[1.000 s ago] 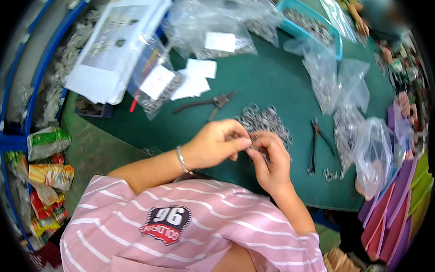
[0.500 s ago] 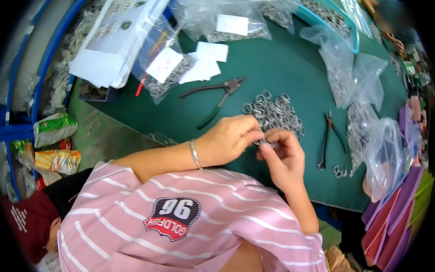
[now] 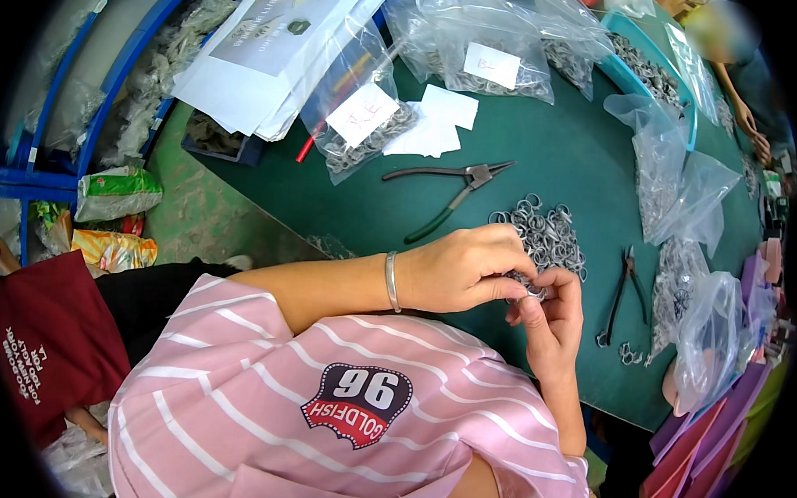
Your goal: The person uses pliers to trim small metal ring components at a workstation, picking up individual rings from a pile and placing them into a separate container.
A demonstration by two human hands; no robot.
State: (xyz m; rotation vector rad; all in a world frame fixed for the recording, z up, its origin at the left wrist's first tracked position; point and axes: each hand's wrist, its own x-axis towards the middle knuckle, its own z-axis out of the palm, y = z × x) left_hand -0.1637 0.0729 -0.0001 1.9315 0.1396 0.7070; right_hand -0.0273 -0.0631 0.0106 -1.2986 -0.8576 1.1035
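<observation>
My left hand [image 3: 472,267], with a silver bangle [image 3: 392,282] on its wrist, meets my right hand [image 3: 554,318] at the near edge of a heap of small grey metal rings [image 3: 552,237]. Both hands are closed, thumbs and fingertips pinched together around a small metal ring [image 3: 536,291], mostly hidden by the fingers. Beyond my left hand lie spread pliers [image 3: 480,175] with one dark and one green handle. Right of the heap rests a second pair of pliers [image 3: 628,268], with a few loose rings [image 3: 628,354] near its lower end.
The green table [image 3: 348,194] carries bags of metal parts [image 3: 367,138], white paper slips [image 3: 447,106] and stacked sheets [image 3: 246,77]. A turquoise tray [image 3: 689,127] of parts stands far right. Clear plastic bags [image 3: 710,334] line the right side. Another person in dark red [image 3: 53,333] is at left.
The whole view has shifted, so the table and everything on it appear farther right and lower. My hands stay pinched together; the ring between them is now more hidden.
</observation>
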